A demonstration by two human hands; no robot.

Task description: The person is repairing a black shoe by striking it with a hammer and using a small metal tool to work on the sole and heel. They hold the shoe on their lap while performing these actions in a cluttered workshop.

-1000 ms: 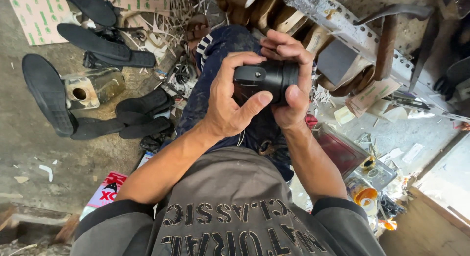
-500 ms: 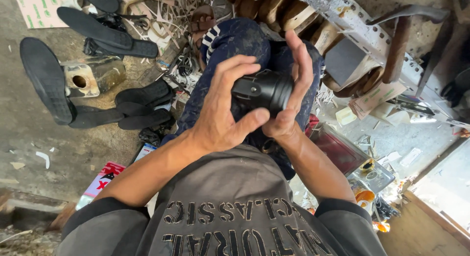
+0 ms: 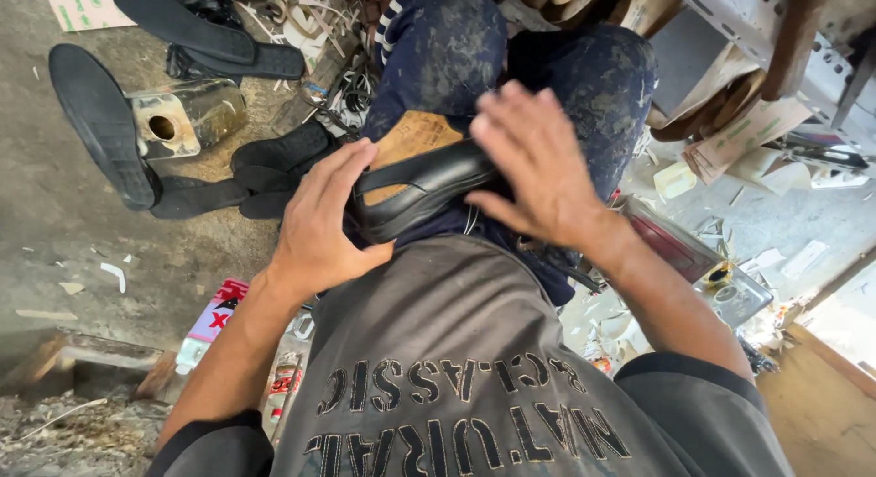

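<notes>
Shoe (image 3: 424, 187) on your lap, left hand (image 3: 319, 226) gripping its heel, right hand (image 3: 538, 167) spread flat over it—could slip off since only one hand grips.

The shoe (image 3: 422, 187) is black, glossy leather, with a tan insole showing through its open top. It lies on its side across the person's lap, on the dark blue trousers (image 3: 438, 48), just above the hem of the grey shirt (image 3: 456, 349). Its long axis runs slantwise, the low end towards the shirt, the high end towards the knees. A black strap crosses the opening over the tan lining. The left hand (image 3: 319, 226) clasps its lower end; the right hand (image 3: 534, 162) lies flat, fingers spread, over its upper end.
</notes>
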